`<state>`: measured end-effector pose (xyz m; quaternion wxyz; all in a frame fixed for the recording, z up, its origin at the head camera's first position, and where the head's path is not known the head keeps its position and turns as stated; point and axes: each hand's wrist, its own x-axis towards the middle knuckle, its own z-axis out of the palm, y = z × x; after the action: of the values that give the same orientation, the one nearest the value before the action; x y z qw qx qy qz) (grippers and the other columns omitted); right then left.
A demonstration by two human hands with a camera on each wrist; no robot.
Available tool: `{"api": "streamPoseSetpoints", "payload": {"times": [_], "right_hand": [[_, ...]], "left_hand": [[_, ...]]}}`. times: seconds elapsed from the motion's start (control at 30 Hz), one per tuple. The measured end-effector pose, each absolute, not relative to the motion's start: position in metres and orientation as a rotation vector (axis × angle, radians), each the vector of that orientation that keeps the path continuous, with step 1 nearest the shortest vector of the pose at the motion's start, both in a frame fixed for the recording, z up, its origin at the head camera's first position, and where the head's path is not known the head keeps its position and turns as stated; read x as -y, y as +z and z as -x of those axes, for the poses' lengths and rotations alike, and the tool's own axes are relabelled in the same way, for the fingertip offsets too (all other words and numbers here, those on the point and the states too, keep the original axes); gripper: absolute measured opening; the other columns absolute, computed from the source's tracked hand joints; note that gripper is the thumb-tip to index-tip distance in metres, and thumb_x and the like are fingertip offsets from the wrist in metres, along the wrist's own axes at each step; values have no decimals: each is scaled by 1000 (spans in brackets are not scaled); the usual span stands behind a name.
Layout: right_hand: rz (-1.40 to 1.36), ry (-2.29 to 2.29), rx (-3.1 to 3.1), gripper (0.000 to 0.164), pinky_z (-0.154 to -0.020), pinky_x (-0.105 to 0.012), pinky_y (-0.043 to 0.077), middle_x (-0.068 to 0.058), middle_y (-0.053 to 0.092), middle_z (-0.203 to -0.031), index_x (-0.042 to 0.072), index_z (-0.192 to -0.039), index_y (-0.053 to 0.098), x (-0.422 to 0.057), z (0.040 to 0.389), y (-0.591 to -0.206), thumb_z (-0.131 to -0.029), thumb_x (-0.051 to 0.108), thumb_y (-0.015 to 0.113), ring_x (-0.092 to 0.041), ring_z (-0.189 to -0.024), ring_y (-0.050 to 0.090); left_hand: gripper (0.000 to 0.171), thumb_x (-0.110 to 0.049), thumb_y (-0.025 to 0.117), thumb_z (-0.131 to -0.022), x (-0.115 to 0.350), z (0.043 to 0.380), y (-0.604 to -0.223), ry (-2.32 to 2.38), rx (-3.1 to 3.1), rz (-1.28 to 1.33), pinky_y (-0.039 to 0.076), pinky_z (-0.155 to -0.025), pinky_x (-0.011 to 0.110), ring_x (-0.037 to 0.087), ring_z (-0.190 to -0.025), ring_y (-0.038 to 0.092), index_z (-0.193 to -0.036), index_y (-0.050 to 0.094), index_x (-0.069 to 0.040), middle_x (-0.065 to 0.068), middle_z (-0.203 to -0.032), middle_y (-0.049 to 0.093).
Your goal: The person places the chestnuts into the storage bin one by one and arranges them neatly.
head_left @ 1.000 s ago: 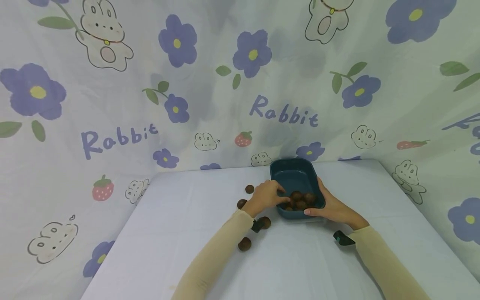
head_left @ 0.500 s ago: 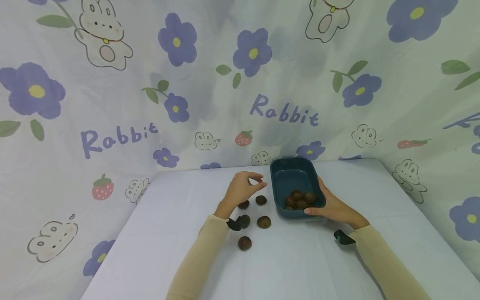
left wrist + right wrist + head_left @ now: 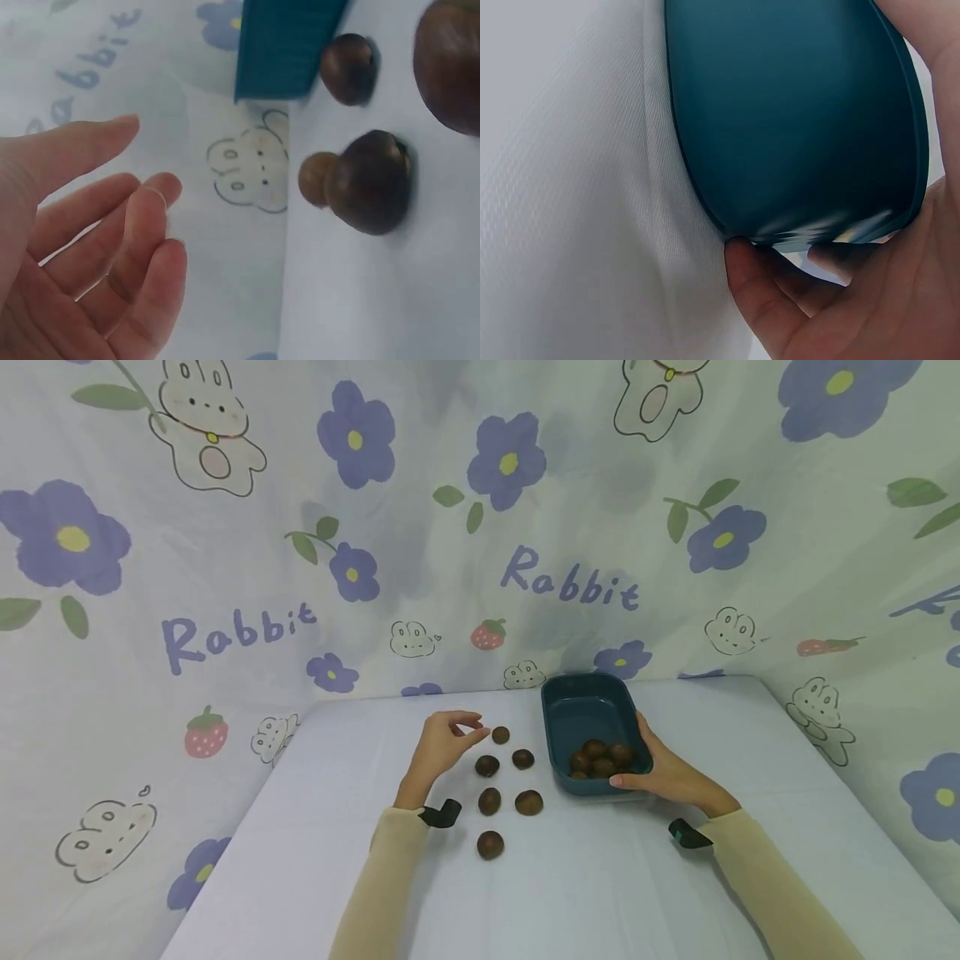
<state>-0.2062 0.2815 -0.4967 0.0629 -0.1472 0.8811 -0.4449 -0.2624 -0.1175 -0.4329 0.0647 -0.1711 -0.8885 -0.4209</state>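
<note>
A dark teal rectangular box [image 3: 588,714] holds several brown chestnuts [image 3: 602,767] at its near end. My right hand [image 3: 678,781] grips the box's near right corner, thumb on the rim; in the right wrist view fingers [image 3: 761,296] reach under the box's base [image 3: 795,112]. Left of the box, my left hand [image 3: 441,745] hovers above the table with nothing in it, its fingers loosely bent. Nearest to its fingertips is a chestnut [image 3: 501,735] at the back of the loose group. In the left wrist view the thumb [image 3: 90,150] stands apart from the other fingers.
Several loose chestnuts [image 3: 490,802] lie on the white tablecloth [image 3: 337,827] between my left hand and the box. A patterned fabric backdrop [image 3: 420,527] rises right behind the box. Dark wrist cameras [image 3: 442,813] sit at both cuffs.
My left hand has come out of the box and moved left, past the loose chestnuts. One more chestnut now lies beside the box. My right hand and the box have stayed put.
</note>
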Motion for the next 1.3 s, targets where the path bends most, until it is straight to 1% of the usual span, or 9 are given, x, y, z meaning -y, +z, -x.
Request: {"api": "streamPoseSetpoints", "payload": {"times": [0.13, 0.27, 0.43, 0.53, 0.7, 0.83, 0.93, 1.17, 1.3], "right_hand": [[452, -1360, -2658, 131, -116, -81, 15, -14, -14, -175, 23, -164, -21, -280, 208, -497, -86, 42, 82, -52, -159, 1], [388, -1323, -2653, 131, -116, -81, 13, -14, -18, -174, 22, -163, -24, -282, 207, -497, -87, 46, 80, -53, -159, -2], [404, -1320, -2661, 130, -115, -81, 13, -14, -18, -174, 24, -163, -24, -283, 206, -496, -88, 45, 80, -53, -158, -3], [437, -1344, -2651, 129, -115, -82, 12, -13, -18, -174, 25, -163, -23, -282, 206, -495, -88, 42, 81, -53, -159, -3], [441, -1342, -2646, 130, -115, -82, 13, -13, -18, -174, 25, -162, -24, -280, 207, -494, -88, 41, 81, -53, -158, -3], [437, -1335, -2654, 131, -115, -82, 15, -15, -15, -174, 24, -163, -23, -281, 208, -496, -87, 40, 82, -53, -158, 0], [432, -1326, -2667, 131, -115, -81, 16, -16, -13, -174, 24, -163, -23, -282, 209, -498, -86, 41, 82, -54, -158, 2], [433, -1321, -2635, 131, -114, -83, 12, -14, -21, -173, 23, -161, -27, -284, 208, -498, -88, 41, 80, -54, -158, -6], [438, -1318, -2633, 130, -114, -83, 12, -14, -21, -173, 26, -161, -28, -284, 208, -497, -89, 42, 80, -54, -158, -6]], "left_hand": [[33, -27, 82, -90, 125, 265, -438, -1270, 2701, 475, 50, -61, 25, 15, -74, 64, -118, 77, -10, 7, -106, 80], [35, -28, 82, -89, 131, 269, -443, -1257, 2740, 442, 52, -66, 26, 16, -80, 66, -119, 77, -9, 7, -108, 80], [40, -28, 82, -89, 134, 272, -450, -1236, 2811, 433, 52, -67, 26, 16, -82, 68, -120, 76, -4, 8, -107, 80], [39, -26, 82, -89, 136, 273, -454, -1239, 2851, 408, 54, -69, 28, 17, -82, 70, -119, 75, -1, 10, -105, 80], [38, -25, 84, -87, 139, 275, -459, -1242, 2951, 365, 54, -72, 29, 17, -84, 72, -117, 76, -3, 7, -100, 79], [40, -25, 86, -84, 139, 276, -463, -1253, 3007, 403, 53, -72, 27, 14, -84, 71, -117, 76, -4, 3, -96, 79], [42, -23, 88, -81, 137, 276, -465, -1271, 3016, 427, 52, -72, 27, 14, -83, 70, -116, 77, -4, 3, -94, 78], [44, -21, 91, -78, 132, 274, -468, -1232, 3058, 483, 54, -76, 28, 13, -84, 70, -117, 76, -4, 3, -95, 79], [46, -19, 91, -78, 128, 273, -469, -1188, 3078, 509, 54, -73, 26, 12, -80, 69, -118, 75, -4, 5, -96, 78]]}}
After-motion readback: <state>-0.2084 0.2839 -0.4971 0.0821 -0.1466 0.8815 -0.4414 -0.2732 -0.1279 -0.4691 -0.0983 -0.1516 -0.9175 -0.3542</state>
